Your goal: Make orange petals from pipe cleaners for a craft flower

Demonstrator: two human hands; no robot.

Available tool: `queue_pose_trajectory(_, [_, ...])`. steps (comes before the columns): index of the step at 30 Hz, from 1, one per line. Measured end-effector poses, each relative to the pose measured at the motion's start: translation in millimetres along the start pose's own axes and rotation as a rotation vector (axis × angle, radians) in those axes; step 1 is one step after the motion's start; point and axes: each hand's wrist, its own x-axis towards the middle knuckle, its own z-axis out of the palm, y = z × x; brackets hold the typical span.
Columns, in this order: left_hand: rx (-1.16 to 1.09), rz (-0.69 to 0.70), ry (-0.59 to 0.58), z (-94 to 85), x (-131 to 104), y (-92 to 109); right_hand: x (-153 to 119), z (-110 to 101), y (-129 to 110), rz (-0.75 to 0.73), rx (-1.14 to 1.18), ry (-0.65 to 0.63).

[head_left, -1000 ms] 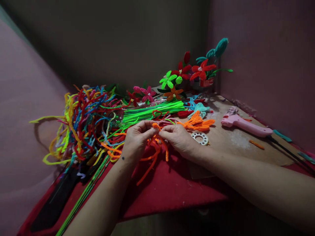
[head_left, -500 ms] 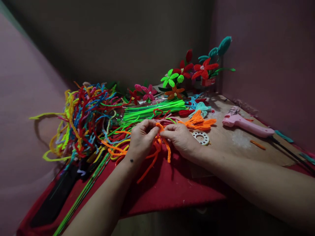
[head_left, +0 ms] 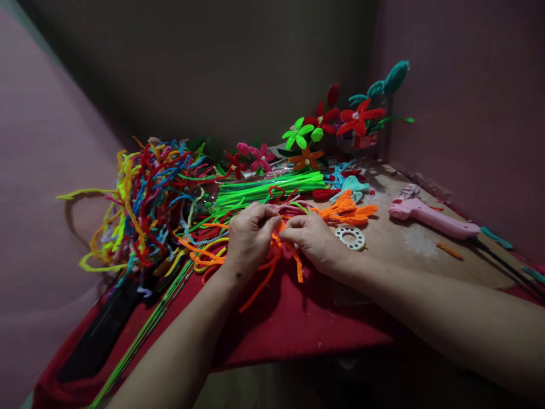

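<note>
Between my two hands is an orange pipe cleaner (head_left: pixel 294 254), its free end hanging down below the fingers. My left hand (head_left: pixel 251 236) pinches it from the left, thumb against fingertips. From the right, my right hand (head_left: pixel 313 238) pinches the same piece, close to the left fingertips. The exact grip points are partly hidden by the fingers. Other loose orange pipe cleaners (head_left: pixel 259 289) lie below and to the left of the hands. Just beyond my right hand rests a bundle of orange looped petals (head_left: pixel 347 210), with a white ring with holes (head_left: pixel 339 237) nearby.
A tangled heap of coloured pipe cleaners (head_left: pixel 145 210) is at left. Bright green pipe cleaners (head_left: pixel 272 188) lie behind the hands. A pink glue gun (head_left: pixel 434 218) rests on the board at right, its black cord trailing. Finished flowers (head_left: pixel 298 133) stand at the back. Red cloth (head_left: pixel 306 329) covers the table.
Both hands stay close together on the orange pipe cleaner; its upper bend now sits lower between the fingertips. The whole view has shifted slightly.
</note>
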Motion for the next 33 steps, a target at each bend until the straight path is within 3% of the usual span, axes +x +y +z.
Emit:
queue_pose_trajectory(3, [0.021, 0.064, 0.011, -0.2, 1.1, -0.8, 0.6, -0.4, 0.1, 0.011, 0.024, 0.0])
queue_pose_trajectory(8, [-0.247, -0.274, -0.158, -8.2, 6.0, -0.9, 1.3, -1.3, 0.2, 0.046, 0.047, -0.01])
queue_pose_trajectory(10, [-0.3, -0.325, -0.17, -10.7, 6.7, 0.0, 1.2, -1.2, -0.4, 0.071, 0.051, -0.026])
queue_pose_trajectory(18, [-0.233, -0.261, -0.074, -11.4, 6.3, 0.1, 0.8, 0.5, -4.3, 0.12, 0.275, -0.114])
queue_pose_trajectory(24, [-0.228, -0.228, -0.081, -11.4, 5.1, -0.1, 1.1, -0.6, -0.6, 0.107, 0.207, -0.085])
queue_pose_trajectory(29, [-0.404, -0.365, -0.174, -12.6, 6.1, -6.3, 3.5, -0.8, 0.6, 0.088, 0.218, -0.016])
queue_pose_trajectory(33, [-0.408, -0.426, -0.361, -16.3, 5.5, -4.9, 6.3, -2.5, 2.5, 0.079, 0.233, 0.017])
